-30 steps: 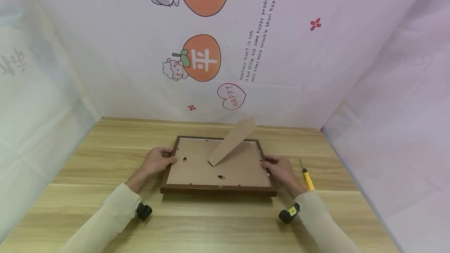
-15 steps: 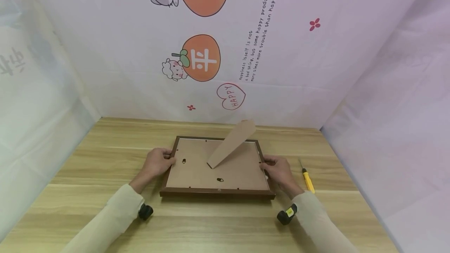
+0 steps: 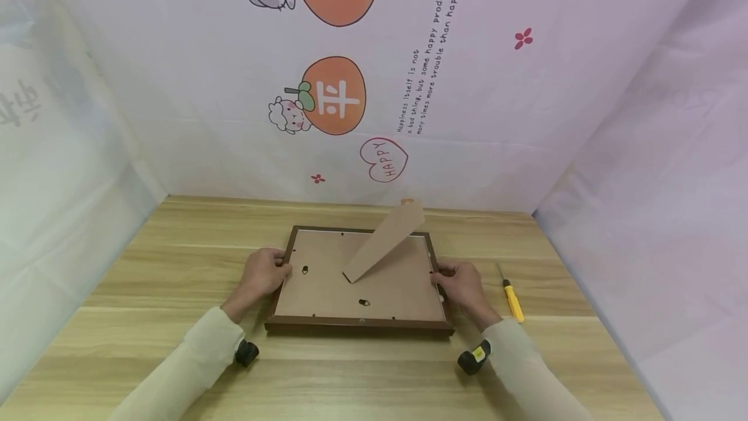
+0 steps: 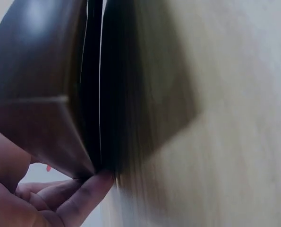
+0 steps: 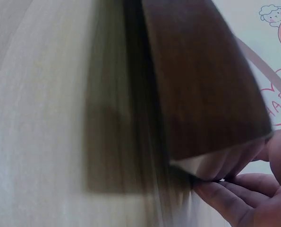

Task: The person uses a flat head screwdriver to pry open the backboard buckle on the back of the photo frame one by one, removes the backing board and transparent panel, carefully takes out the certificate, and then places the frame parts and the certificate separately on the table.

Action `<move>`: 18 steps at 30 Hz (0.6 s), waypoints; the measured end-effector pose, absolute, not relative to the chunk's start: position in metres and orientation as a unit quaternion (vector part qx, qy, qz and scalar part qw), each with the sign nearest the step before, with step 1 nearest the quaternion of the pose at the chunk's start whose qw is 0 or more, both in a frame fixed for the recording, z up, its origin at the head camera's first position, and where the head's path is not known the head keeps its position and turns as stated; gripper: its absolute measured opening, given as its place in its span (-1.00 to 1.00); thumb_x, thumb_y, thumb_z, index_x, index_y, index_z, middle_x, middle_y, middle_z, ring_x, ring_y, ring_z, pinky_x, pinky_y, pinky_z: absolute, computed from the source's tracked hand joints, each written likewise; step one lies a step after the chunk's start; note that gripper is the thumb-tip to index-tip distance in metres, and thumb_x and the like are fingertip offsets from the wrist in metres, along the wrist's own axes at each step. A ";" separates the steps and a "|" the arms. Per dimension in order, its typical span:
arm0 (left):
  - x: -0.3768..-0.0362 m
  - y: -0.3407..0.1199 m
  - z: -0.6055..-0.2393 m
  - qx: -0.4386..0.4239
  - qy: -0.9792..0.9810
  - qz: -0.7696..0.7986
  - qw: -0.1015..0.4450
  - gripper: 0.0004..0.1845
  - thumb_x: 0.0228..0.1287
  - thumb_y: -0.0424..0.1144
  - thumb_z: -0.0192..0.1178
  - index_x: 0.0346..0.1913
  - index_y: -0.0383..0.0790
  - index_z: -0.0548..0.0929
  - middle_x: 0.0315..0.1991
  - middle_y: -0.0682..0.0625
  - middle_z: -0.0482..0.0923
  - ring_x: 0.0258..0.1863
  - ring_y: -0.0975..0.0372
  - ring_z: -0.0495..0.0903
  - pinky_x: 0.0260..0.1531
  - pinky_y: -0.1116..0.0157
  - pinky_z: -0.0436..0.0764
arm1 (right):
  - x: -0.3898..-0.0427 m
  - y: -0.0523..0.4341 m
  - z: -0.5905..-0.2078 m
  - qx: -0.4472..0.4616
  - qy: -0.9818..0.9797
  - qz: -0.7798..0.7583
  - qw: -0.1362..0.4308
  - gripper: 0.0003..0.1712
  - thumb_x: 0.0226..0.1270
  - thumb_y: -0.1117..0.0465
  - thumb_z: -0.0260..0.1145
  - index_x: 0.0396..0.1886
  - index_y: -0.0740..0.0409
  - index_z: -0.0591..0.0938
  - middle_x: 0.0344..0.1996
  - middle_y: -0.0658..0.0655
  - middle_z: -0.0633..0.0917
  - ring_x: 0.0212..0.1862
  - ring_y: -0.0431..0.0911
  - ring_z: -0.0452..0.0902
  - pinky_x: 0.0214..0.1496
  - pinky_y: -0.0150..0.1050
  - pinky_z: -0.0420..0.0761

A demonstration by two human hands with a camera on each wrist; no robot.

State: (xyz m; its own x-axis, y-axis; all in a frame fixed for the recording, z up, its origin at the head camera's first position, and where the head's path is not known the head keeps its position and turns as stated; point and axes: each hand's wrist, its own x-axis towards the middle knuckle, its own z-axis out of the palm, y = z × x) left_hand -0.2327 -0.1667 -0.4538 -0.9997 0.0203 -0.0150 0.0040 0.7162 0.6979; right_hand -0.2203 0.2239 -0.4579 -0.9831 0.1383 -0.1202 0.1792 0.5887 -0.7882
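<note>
A dark brown picture frame lies back side up in the middle of the wooden table. Its tan backing board carries a cardboard stand leg that sticks up and back. My left hand grips the frame's left edge and my right hand grips its right edge. Up close in the left wrist view, the frame's dark edge rests on my fingertips. From the right wrist, the frame's edge appears held just above the table, fingers under it.
A yellow-handled screwdriver lies on the table right of my right hand. White printed cloth walls close off the back and both sides of the table. Black wrist cameras hang under both sleeves.
The frame and both hands have shifted slightly to the left and away from me; the grip on both edges is the same.
</note>
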 end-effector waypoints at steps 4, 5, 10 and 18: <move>-0.232 -0.166 -0.455 0.006 0.926 0.378 0.012 -0.58 0.28 -0.39 0.17 0.17 -0.54 0.53 0.05 -0.38 0.62 -0.02 -0.10 0.68 -0.13 0.15 0.74 | -0.220 0.223 -0.458 0.095 0.892 -0.442 0.020 -0.57 0.27 0.29 0.34 0.15 0.29 0.61 0.04 0.32 0.70 0.01 0.08 0.69 -0.02 -0.14 0.73; -0.232 -0.166 -0.456 0.007 0.926 0.378 0.013 -0.57 0.28 -0.39 0.17 0.17 -0.53 0.53 0.06 -0.38 0.61 -0.02 -0.09 0.69 -0.13 0.15 0.74 | -0.220 0.223 -0.459 0.097 0.892 -0.441 0.018 -0.56 0.27 0.28 0.34 0.14 0.29 0.62 0.03 0.32 0.70 0.00 0.08 0.69 -0.02 -0.14 0.74; -0.232 -0.167 -0.458 0.004 0.923 0.385 0.021 -0.56 0.27 -0.39 0.17 0.20 -0.49 0.52 0.09 -0.37 0.59 0.00 -0.10 0.68 -0.14 0.16 0.74 | -0.221 0.224 -0.462 0.100 0.896 -0.433 0.011 -0.56 0.26 0.26 0.35 0.15 0.24 0.62 0.03 0.29 0.71 0.04 0.09 0.69 0.01 -0.13 0.72; -0.233 -0.169 -0.461 0.007 0.924 0.383 0.012 -0.58 0.24 -0.39 0.22 0.17 -0.43 0.57 0.10 -0.35 0.59 0.05 -0.12 0.65 -0.15 0.15 0.74 | -0.221 0.227 -0.469 0.091 0.905 -0.415 -0.009 -0.57 0.25 0.22 0.38 0.10 0.25 0.65 -0.02 0.28 0.73 0.05 0.13 0.69 0.01 -0.09 0.72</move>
